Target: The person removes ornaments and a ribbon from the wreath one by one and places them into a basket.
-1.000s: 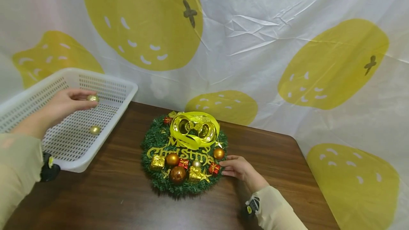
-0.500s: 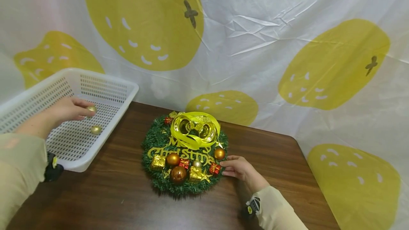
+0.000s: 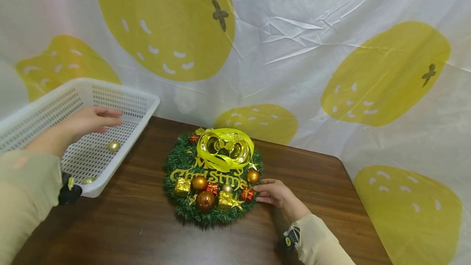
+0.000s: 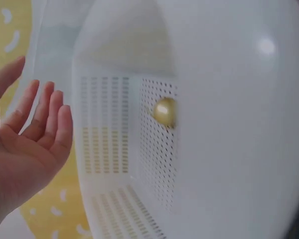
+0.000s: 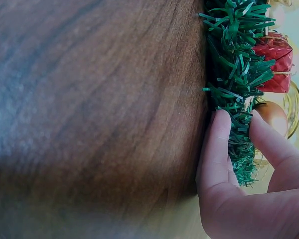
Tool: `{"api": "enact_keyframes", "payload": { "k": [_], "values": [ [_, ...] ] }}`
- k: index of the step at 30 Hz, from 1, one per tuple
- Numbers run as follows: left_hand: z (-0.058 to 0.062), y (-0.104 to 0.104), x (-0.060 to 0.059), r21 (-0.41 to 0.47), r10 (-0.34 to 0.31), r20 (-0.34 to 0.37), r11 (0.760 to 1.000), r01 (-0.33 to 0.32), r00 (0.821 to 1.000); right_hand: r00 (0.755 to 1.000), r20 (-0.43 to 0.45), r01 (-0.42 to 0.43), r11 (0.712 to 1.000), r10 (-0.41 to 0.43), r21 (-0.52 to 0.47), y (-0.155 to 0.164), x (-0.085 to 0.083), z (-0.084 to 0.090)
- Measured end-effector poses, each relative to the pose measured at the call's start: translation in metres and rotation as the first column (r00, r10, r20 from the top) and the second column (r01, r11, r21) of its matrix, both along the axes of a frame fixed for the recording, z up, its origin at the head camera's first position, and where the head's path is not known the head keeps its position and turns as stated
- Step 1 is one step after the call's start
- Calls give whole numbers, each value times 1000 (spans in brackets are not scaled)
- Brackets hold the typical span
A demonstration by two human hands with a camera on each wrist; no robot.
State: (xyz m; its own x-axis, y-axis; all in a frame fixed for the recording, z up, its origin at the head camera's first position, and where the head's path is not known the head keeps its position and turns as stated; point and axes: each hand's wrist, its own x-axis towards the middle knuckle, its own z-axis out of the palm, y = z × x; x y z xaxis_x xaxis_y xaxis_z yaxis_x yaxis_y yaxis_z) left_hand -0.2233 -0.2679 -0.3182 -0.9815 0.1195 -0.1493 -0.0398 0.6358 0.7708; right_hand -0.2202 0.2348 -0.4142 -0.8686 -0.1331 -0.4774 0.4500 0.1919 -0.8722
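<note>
Green tinsel edges the Christmas wreath point(image 3: 176, 162), and my right hand point(image 3: 276, 196) is clamped on its right side, thumb above and fingers underneath, touching the worktop point(image 3: 301, 175). Just beside my fingertips are a red gift box point(image 3: 247, 194) and an orange bauble point(image 3: 252, 176); gold bells point(image 3: 241, 150) with a yellow ribbon point(image 3: 228, 163) sit toward the worktop's far edge, which the wreath nearly reaches. My left hand point(image 3: 90, 122), fingers apart and holding nothing, is over the white plastic basket point(image 3: 126, 146) at the worktop's left. Inside, one gold ball point(image 3: 114, 146) lies near the basket's right edge, another point(image 3: 88, 180) by its near right corner. Beyond hangs a lemon-print sheet point(image 3: 287, 72).
</note>
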Motion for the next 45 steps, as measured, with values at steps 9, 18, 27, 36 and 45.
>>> {"api": "enact_keyframes", "payload": {
  "k": [9, 18, 27, 36, 45],
  "values": [
    [12, 30, -6, 157, -16, -109, 987, 33, 994, 1000, 5, 7, 1000, -7, -9, 1, 1, 0],
    [15, 54, -10, 192, -84, -133, 975, 108, 988, 1000, 5, 11, 1000, -11, -21, 1, 1, -2],
    [16, 76, -9, 221, -123, -129, 964, 150, 984, 1000, 7, 14, 1000, -14, -23, 0, 0, -1],
    [10, 96, -14, 269, -169, -122, 943, 197, 978, 1000, 14, 14, 1000, -14, -24, 1, 0, -1],
    [-4, 123, -17, 315, -206, -129, 919, 237, 970, 1000, 11, 17, 1000, -17, -14, 0, 1, 1]
  ]
}}
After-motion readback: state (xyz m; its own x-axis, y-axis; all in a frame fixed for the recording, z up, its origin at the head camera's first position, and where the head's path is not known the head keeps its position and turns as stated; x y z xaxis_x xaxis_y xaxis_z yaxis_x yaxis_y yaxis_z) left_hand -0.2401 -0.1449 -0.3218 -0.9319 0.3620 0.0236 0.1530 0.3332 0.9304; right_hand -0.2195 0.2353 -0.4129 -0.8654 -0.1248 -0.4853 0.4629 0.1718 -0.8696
